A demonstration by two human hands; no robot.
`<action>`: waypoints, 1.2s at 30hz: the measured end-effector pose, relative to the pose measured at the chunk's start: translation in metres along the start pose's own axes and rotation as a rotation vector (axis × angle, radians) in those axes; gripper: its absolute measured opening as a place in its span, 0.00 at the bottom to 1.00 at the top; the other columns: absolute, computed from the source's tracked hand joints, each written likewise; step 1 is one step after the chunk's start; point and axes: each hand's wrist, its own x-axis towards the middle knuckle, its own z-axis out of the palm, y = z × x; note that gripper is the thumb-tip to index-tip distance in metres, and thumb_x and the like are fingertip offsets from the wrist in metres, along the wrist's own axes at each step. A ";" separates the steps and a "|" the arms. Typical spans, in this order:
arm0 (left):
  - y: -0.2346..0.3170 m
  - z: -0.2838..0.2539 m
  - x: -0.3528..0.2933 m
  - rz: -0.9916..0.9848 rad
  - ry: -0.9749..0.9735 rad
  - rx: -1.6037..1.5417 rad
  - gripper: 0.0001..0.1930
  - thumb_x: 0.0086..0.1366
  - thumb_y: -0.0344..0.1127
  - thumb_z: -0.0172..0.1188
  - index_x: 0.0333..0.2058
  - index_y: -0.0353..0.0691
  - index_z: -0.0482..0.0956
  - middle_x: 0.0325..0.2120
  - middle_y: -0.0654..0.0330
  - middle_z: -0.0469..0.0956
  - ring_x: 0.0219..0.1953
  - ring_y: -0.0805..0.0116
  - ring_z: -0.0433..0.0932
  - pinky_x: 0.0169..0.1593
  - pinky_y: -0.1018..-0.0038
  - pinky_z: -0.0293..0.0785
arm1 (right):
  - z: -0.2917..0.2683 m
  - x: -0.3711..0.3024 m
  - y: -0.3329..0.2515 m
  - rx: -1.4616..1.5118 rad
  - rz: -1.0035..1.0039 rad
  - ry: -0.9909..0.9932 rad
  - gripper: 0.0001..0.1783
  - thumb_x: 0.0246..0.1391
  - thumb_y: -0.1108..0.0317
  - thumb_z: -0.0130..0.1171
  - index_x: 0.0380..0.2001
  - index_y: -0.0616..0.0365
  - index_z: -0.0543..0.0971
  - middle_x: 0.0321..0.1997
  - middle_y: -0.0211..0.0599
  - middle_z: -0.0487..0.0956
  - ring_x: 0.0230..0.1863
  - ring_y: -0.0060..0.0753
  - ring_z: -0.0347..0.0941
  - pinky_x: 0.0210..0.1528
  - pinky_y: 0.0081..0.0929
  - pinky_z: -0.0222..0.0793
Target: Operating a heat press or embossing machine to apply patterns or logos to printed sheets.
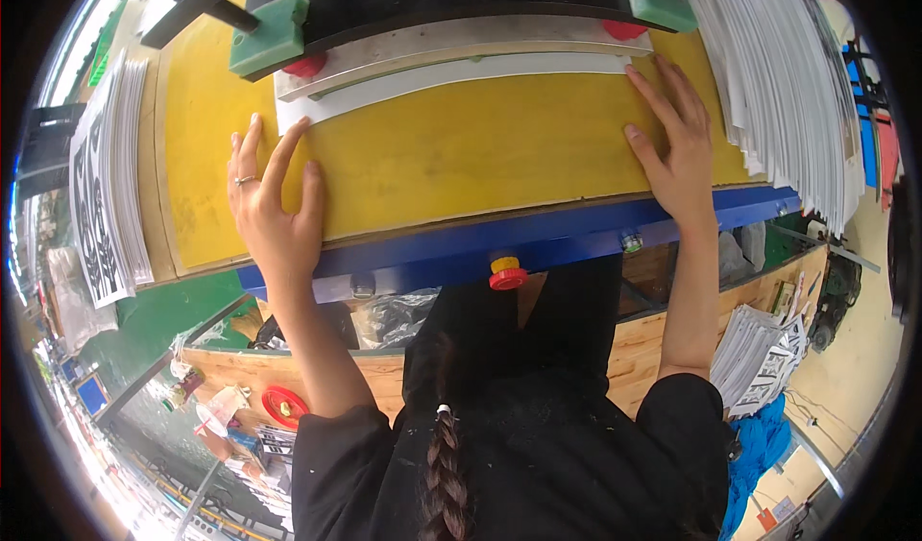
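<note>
Paper lies flat on the yellow board, its far side hidden under the metal bar. The left hand and right hand, fingers loosely spread and gripping nothing, rest fingertips at its two ends. Beyond them stand a left stack and right stack of sheets; nearer the body, a red button.

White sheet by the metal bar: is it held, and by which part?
Nothing is held: the left hand and right hand are open, their index fingertips seeming to touch the white sheet at its near corners.
</note>
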 end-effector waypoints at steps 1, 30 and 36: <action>0.000 0.000 0.000 0.005 0.002 -0.001 0.21 0.63 0.34 0.62 0.55 0.56 0.84 0.66 0.50 0.70 0.70 0.42 0.64 0.71 0.53 0.57 | 0.000 0.000 0.000 0.007 0.003 0.001 0.30 0.56 0.55 0.64 0.64 0.35 0.77 0.72 0.43 0.69 0.73 0.54 0.60 0.74 0.49 0.52; -0.003 0.000 0.000 0.019 -0.013 0.013 0.22 0.63 0.32 0.61 0.56 0.55 0.84 0.67 0.52 0.70 0.70 0.43 0.63 0.70 0.53 0.58 | -0.001 0.000 -0.003 0.015 0.037 0.005 0.31 0.55 0.55 0.65 0.63 0.34 0.77 0.72 0.43 0.69 0.73 0.53 0.60 0.74 0.49 0.53; -0.002 0.000 0.001 0.016 -0.012 0.000 0.22 0.63 0.32 0.61 0.56 0.55 0.84 0.66 0.51 0.70 0.70 0.42 0.64 0.70 0.53 0.59 | 0.000 -0.001 -0.001 0.015 0.033 0.005 0.30 0.55 0.55 0.65 0.63 0.34 0.78 0.72 0.43 0.69 0.73 0.53 0.61 0.74 0.50 0.53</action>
